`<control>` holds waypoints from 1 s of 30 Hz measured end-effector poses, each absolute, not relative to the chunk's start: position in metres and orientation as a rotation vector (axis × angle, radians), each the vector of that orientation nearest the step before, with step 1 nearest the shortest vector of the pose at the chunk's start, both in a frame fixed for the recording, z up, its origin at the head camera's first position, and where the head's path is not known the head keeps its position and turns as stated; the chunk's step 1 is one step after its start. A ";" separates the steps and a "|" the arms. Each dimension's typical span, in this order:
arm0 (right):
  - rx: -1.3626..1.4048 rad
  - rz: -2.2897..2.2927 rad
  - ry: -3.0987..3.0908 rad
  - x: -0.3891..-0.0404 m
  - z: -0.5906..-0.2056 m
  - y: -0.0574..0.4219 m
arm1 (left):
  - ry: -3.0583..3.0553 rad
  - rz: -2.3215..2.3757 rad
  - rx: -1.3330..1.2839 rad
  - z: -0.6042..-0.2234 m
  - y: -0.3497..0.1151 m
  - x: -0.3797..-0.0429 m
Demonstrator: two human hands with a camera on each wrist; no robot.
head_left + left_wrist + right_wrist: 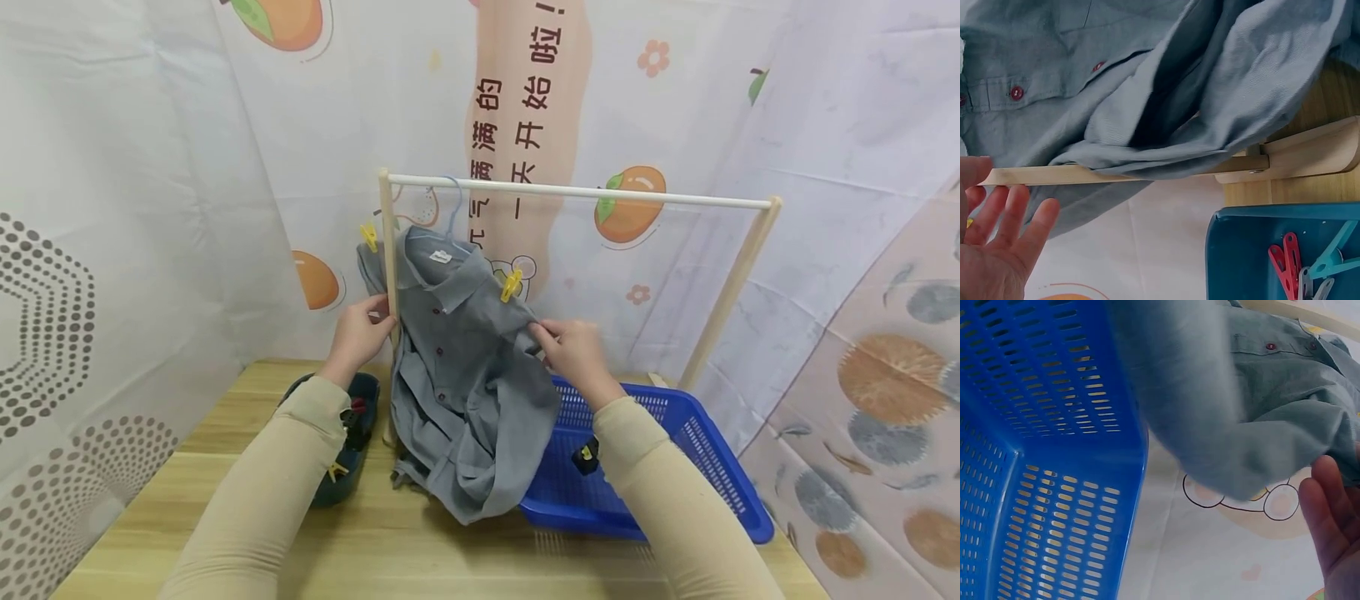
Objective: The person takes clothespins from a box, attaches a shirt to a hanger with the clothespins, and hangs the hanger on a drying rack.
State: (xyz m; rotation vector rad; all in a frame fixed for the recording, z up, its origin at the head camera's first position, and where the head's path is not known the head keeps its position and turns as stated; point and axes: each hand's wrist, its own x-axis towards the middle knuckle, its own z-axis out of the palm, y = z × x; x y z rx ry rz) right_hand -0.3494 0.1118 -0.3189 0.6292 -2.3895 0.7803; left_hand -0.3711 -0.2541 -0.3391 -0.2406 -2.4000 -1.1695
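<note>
A grey-blue button-up shirt [457, 350] hangs on a light blue hanger [454, 208] from the white rail of a wooden rack, near its left end. One yellow clothespin [512, 285] is clipped at the shirt's right shoulder in the head view, another yellow clothespin [368, 237] at the left one. Thumb and fingers of my left hand [360, 333] pinch the rack's left post [1054, 175], with shirt fabric just behind it. With thumb and fingers, my right hand [573, 354] pinches the shirt near the top of its right-side sleeve. Folds hide some right fingertips.
A blue perforated basket [723, 467] stands at the right, holding a small black item with a yellow mark [586, 456]. At the left, a dark teal bin [1229, 234] contains several clothespins. The rack's right post [731, 292] rises behind the basket. Printed curtains surround the wooden table [397, 558].
</note>
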 end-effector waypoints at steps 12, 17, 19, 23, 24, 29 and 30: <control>0.601 0.881 -2.456 -0.346 -0.317 0.119 | -2.452 -1.204 -0.268 -0.340 -0.257 -0.365; 0.619 0.867 -2.434 -0.343 -0.313 0.127 | -2.479 -1.229 -0.280 -0.340 -0.259 -0.361; 0.619 0.861 -2.436 -0.342 -0.311 0.131 | -2.483 -1.239 -0.281 -0.340 -0.260 -0.358; 0.619 0.941 -2.462 -0.336 -0.306 0.141 | -2.480 -1.252 -0.287 -0.337 -0.264 -0.351; 0.616 0.961 -2.471 -0.335 -0.305 0.144 | -2.480 -1.250 -0.289 -0.336 -0.266 -0.349; 0.623 1.026 -2.460 -0.328 -0.299 0.158 | -2.464 -1.217 -0.344 -0.332 -0.269 -0.339; 0.634 1.035 -2.449 -0.328 -0.298 0.160 | -2.460 -1.202 -0.361 -0.331 -0.270 -0.337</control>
